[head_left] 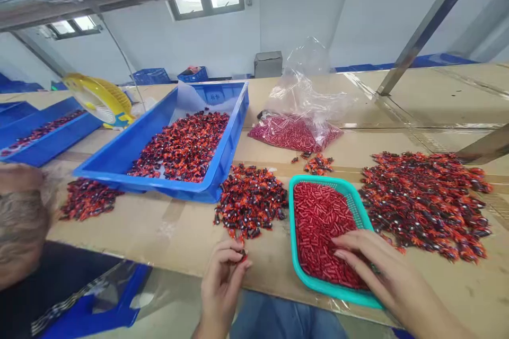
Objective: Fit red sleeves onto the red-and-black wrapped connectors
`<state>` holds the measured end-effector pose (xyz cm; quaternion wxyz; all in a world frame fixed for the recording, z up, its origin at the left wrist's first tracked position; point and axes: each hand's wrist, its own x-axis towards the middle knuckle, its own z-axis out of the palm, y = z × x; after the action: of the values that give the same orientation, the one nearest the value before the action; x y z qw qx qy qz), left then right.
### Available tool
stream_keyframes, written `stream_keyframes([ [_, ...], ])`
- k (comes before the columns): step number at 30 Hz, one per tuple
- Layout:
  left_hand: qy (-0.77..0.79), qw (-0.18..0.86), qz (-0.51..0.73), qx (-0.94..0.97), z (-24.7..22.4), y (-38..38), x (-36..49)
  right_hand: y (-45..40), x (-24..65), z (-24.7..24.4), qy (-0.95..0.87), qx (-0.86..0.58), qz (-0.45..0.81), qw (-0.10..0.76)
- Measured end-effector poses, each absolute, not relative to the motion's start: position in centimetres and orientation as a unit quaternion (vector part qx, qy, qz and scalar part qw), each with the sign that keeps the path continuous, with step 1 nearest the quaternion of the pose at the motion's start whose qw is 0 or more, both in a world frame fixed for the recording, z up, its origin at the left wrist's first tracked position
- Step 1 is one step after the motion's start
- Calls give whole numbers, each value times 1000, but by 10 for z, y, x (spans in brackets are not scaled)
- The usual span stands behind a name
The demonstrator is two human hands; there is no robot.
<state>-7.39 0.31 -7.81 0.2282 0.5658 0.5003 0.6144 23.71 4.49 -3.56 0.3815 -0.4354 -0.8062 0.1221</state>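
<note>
Left hand (pixel 222 286) has its grip clamped on a tiny red-and-black piece (pixel 240 257) just off the pile (pixel 249 200), right hand (pixel 369 262) lying open on the red tubes (pixel 322 228) in the teal basket (pixel 292 222); small fingertip pinches work best.

Red tubes (pixel 323 230) fill a teal basket (pixel 318 179); a small wrapped piece (pixel 240 257) is pinched.

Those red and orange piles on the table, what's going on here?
A person stands or sits at a cardboard-covered table. Their left hand pinches a small red-and-orange piece beside a loose pile of them. Their right hand rests on red tubes in a teal tray. More pieces fill a blue crate, and another person is at the left.
</note>
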Motion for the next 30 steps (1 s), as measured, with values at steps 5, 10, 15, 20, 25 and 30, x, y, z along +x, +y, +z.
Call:
stream_keyframes([
  [5,473,373,653,460,-40,-21,-33,13,230,-22,-743,-442,201,460],
  [10,413,500,660,379,-16,-40,-7,-22,211,-8,-647,-436,319,538],
  [15,313,651,620,306,-4,-46,2,-44,195,-4,-583,-378,415,586],
  [20,302,599,632,389,-5,-35,9,-43,190,0,-595,-340,438,582],
  [25,326,512,629,486,-10,-21,12,-27,184,9,-609,-351,409,581],
  [30,323,497,616,519,-17,-13,11,-13,180,14,-631,-363,379,572],
])
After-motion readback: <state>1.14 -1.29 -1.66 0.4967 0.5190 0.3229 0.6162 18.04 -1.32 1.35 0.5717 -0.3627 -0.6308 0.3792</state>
